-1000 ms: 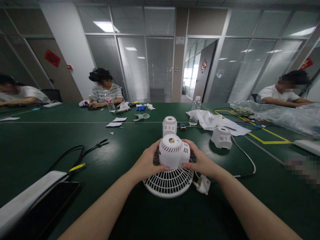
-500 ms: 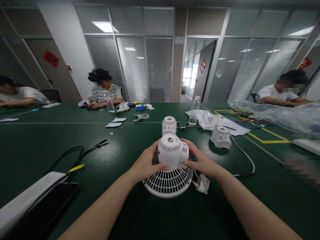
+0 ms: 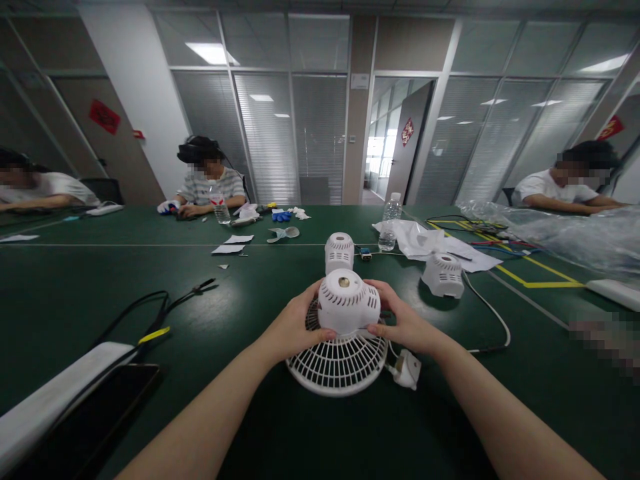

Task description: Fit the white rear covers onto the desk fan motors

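Note:
Both hands grip a white fan motor housing [image 3: 349, 303] with vent slots and a round hole on top. My left hand [image 3: 300, 323] is closed round its left side, thumb along the lower front edge. On the opposite side my right hand [image 3: 400, 320] curls round it, thumb at the front. The housing is over the back of a white fan grille [image 3: 337, 373], which lies on the green table; whether the two are joined is hidden. A white plug-like part [image 3: 407, 369] on a cord lies right of the grille. Just behind stands another similar white housing [image 3: 339, 252].
A third white housing [image 3: 443, 275] with a cord is at the right. Behind it are a water bottle [image 3: 390, 221] and white plastic sheeting [image 3: 415, 239]. A power strip [image 3: 65, 380] and a dark phone [image 3: 95, 420] lie at the left. Several people sit round the table.
The housing has shifted very slightly to the right in the picture, along with the whole scene. Both hands keep the same hold on it.

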Available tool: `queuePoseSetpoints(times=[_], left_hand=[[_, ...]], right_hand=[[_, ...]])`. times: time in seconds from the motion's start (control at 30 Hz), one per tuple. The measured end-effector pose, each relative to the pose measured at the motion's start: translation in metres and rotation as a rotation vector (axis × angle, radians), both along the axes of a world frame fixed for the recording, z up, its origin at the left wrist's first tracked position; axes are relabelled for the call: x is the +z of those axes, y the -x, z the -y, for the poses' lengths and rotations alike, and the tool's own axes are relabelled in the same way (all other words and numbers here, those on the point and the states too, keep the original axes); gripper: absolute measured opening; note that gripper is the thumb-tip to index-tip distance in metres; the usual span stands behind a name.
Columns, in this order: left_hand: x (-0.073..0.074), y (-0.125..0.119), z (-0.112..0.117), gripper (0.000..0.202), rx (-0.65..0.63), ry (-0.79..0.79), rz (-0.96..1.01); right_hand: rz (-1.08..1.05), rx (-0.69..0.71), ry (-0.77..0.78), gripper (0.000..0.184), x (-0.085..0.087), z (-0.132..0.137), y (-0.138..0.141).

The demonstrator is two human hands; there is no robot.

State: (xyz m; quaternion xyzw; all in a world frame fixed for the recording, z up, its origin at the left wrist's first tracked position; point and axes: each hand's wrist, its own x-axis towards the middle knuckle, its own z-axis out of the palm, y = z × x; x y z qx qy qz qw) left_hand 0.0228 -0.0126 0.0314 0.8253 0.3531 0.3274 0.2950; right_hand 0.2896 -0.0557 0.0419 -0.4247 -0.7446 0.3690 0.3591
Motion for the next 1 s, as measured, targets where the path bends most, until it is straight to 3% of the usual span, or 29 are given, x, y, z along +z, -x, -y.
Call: queuePoseSetpoints(times=[0.2,0.5,0.77,1.0], left_hand=[[0.0033,-0.0009,0.0015,0.088,-0.049,-0.042,-0.01],[0.0043,-0.0008,0.0019,0.092,-0.031,-0.014,-0.036],[0.0024,0.0001,0.0005,0.066,0.016,-0.019,-0.088],[0.0048,-0.0008,0.0007,0.058,0.033,0.008,-0.109]], right_hand=[[0.032,-0.016,-0.006,0.088,0.002,0.002,0.0022],[0.011,-0.058,-0.007,0.078,0.0016,0.0014,0.0054],[-0.027,-0.043,0.026,0.077,0.0009,-0.0005,0.0034],[-0.03,-0.036,0.035,0.075,-0.0007,0.0004,0.0034]])
